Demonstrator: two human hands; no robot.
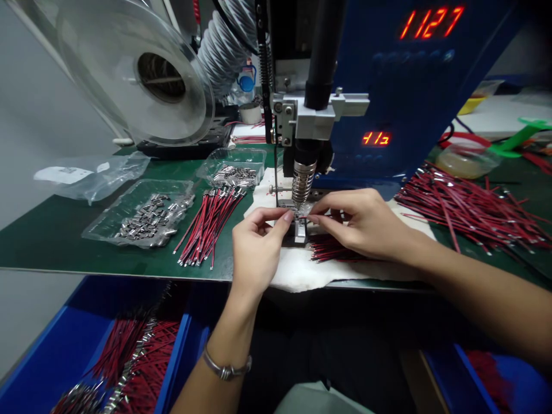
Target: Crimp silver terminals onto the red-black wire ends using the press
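My left hand (259,244) is closed in a pinch at the left side of the small metal fixture (301,231) under the machine's tip. Whatever sits between its thumb and finger is too small to make out. From the right, my right hand (360,224) pinches a thin dark wire (304,217) at the same fixture. Right above the fingertips stands the soldering head (303,181), with a slotted metal sleeve. A bundle of red and black wires (330,250) lies on the white cloth (297,270), partly hidden under my right hand.
Clear trays of small metal parts (144,221) and a wire bundle (211,224) lie left. A larger wire heap (470,213) lies right. The blue machine box (388,86) rises behind. Below the table edge, a blue bin (56,345) contains more wires.
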